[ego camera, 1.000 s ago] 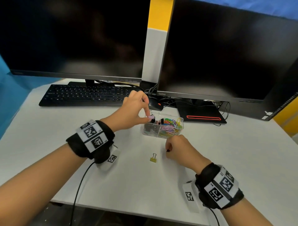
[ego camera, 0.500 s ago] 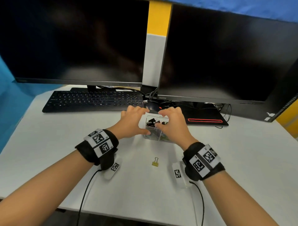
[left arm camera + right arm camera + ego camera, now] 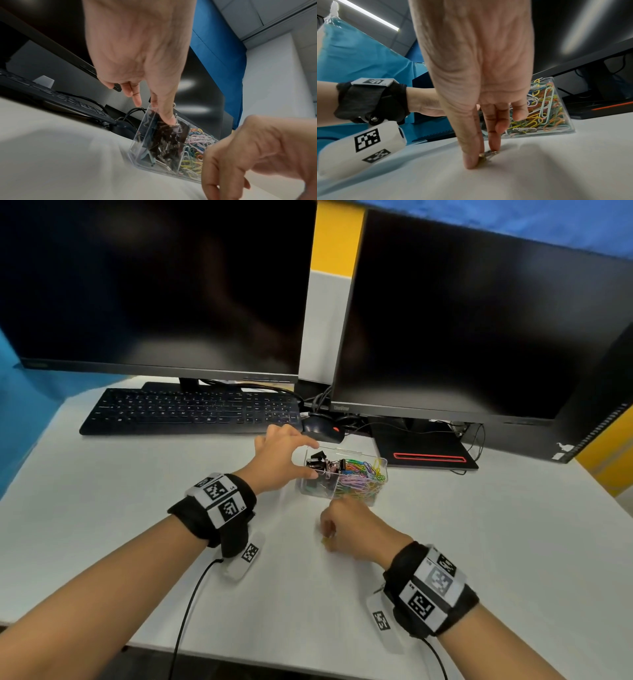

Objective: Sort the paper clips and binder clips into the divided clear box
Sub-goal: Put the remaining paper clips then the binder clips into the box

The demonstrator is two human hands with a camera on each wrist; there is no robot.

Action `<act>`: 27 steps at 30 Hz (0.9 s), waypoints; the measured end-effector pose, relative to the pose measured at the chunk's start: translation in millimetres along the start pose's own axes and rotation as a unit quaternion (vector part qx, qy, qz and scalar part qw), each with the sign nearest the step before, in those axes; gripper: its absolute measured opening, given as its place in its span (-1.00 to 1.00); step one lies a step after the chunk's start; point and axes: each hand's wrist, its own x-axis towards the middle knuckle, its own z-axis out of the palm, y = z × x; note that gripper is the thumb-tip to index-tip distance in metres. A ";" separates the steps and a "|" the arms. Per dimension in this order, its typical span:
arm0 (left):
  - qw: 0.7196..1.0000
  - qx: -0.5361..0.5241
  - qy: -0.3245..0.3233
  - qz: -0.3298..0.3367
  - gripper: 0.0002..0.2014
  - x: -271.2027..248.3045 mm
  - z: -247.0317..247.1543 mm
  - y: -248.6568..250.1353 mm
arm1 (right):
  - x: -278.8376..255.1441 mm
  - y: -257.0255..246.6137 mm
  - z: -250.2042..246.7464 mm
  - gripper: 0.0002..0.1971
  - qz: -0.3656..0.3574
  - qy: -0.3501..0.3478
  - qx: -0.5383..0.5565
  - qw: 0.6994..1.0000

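desk (image 3: 479, 542) white, carries everything. divided clear box (image 3: 343, 476) is the landmark: binder clips (image 3: 320, 462) dark, heaped in its left compartment, coloured paper clips (image 3: 364, 474) in its right. left hand (image 3: 281, 457) at the box's left end, thumb on the near wall, fingers over the far rim; its grip looks relaxed, steadying only. right hand (image 3: 476, 94) on the desk just nearside of the box, grip closing thumb to finger on the gold binder clip (image 3: 486, 155), which lies flat, wire handles pointing boxward. right hand is the nearer; judged next: lift, carry forward and a little left into the binder-clip side.
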 end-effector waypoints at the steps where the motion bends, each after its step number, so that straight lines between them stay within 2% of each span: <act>1: 1.000 -0.001 0.001 0.000 -0.48 -0.2 0.4 0.0 | 0.2 0.7 0.0 -0.90 0.000 0.004 -0.004 1.000; 6: 1.000 -0.006 0.003 -0.002 -0.48 -1.0 0.9 0.4 | -2.0 2.1 -1.5 -0.86 -0.016 0.018 -0.080 0.997; 9: 1.000 -0.009 0.007 0.000 -0.49 -1.6 0.7 0.6 | 0.6 5.3 -5.5 -0.86 -0.044 0.061 -0.060 0.995; 12: 1.000 -0.006 0.008 -0.001 -0.48 -2.0 0.7 0.7 | 6.7 10.7 -11.2 -0.86 -0.058 0.219 0.022 0.974; 14: 1.000 -0.004 0.006 -0.002 -0.49 -2.0 0.6 1.4 | 11.5 13.4 -19.8 -0.87 -0.019 0.336 0.094 0.937; 16: 1.000 -0.002 0.003 -0.003 -0.49 -1.9 -0.1 2.0 | 21.3 16.1 -27.7 -0.86 0.035 0.393 0.114 0.912; 19: 1.000 -0.002 0.001 -0.002 -0.49 -1.9 -1.2 2.6 | 37.9 15.5 -32.4 -0.85 0.087 0.383 0.061 0.918; 22: 1.000 0.000 0.000 -0.001 -0.49 -2.1 -1.2 2.9 | 42.0 12.0 -32.1 -0.80 0.083 0.335 0.029 0.938; 25: 1.000 0.003 0.001 0.002 -0.49 -1.9 -1.6 2.7 | 34.0 13.8 -31.3 -0.73 0.082 0.356 0.004 0.931; 27: 1.000 0.002 0.002 0.004 -0.49 -1.7 -1.2 2.1 | 25.6 14.9 -28.9 -0.71 0.117 0.357 -0.003 0.927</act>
